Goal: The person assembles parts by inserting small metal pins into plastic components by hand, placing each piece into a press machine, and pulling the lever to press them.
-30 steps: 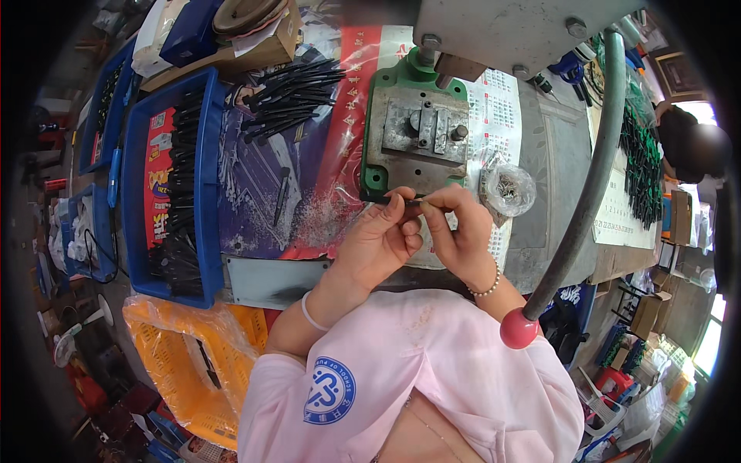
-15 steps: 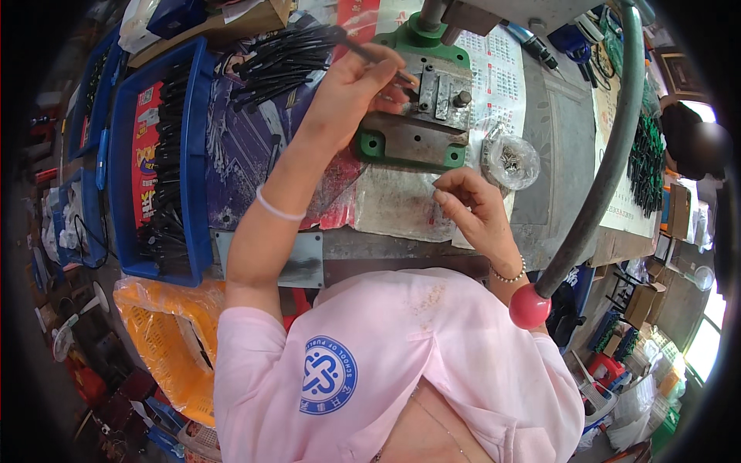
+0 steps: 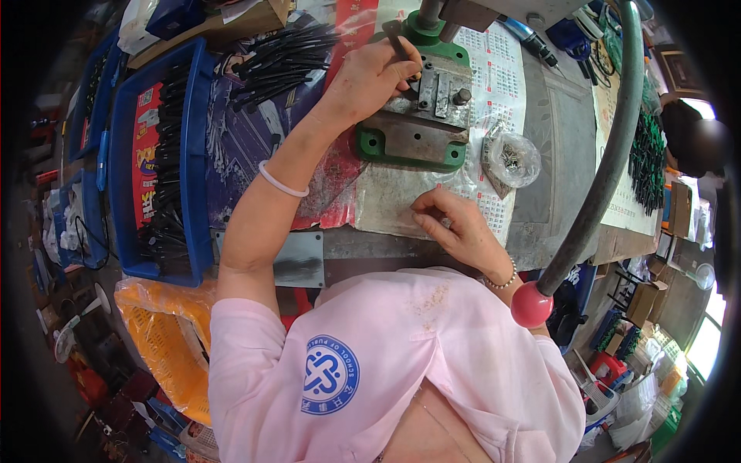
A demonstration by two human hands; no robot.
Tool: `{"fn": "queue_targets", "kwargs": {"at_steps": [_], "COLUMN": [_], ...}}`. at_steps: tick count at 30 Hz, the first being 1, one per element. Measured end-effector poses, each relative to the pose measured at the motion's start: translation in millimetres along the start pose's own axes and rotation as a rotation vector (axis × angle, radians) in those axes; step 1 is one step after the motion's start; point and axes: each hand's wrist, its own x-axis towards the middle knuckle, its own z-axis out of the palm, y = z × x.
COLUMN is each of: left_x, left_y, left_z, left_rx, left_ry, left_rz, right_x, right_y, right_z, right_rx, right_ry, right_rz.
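My left hand point(image 3: 374, 77) has its fingers closed round a thin black rod point(image 3: 395, 38), whose upper end sticks out past the knuckles. Its other end is at the left side of a metal fixture point(image 3: 446, 94); whether it sits inside cannot be seen. The fixture is bolted on the green base point(image 3: 417, 157) of a hand press. Lower down, over the paper on the bench, hovers my right hand point(image 3: 463, 231), fingers curled with thumb and forefinger together. Anything between those fingertips is too small to make out. Right of the base, a clear plastic dish point(image 3: 525, 166) holds small metal pieces.
The press's long lever point(image 3: 610, 170) curves down on the right to a red knob point(image 3: 532, 304). A pile of black rods point(image 3: 285, 62) lies at the back left. Beside it stands a blue tray point(image 3: 199, 154) with more rods. A blue pen-shaped tool point(image 3: 529, 40) lies at the back right.
My left hand has moved right, nearer the fixture, and the rod has swung from slanting left to steeper. My right hand has shifted left and slightly nearer me, away from the dish.
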Motion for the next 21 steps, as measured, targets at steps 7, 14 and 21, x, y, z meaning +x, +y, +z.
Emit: {"fn": "queue_targets", "kwargs": {"at_steps": [7,14,21], "left_x": [3.4,0.0,0.7], "left_y": [-2.1,-0.6,0.2], "left_z": [-5.8,-2.2,1.1], "left_rx": [0.034,-0.015,0.032], "left_ry": [-0.01,-0.02,0.024], "left_rz": [0.041,0.018,0.036], "right_x": [2.4,3.9,4.8], "right_y": [-3.2,0.9,2.7], "right_z": [2.7,5.0,6.9], "right_rx": [-0.038,-0.071,-0.074], "right_ry": [-0.02,-0.024,-0.02], "right_rz": [-0.059,-0.086,-0.12]}}
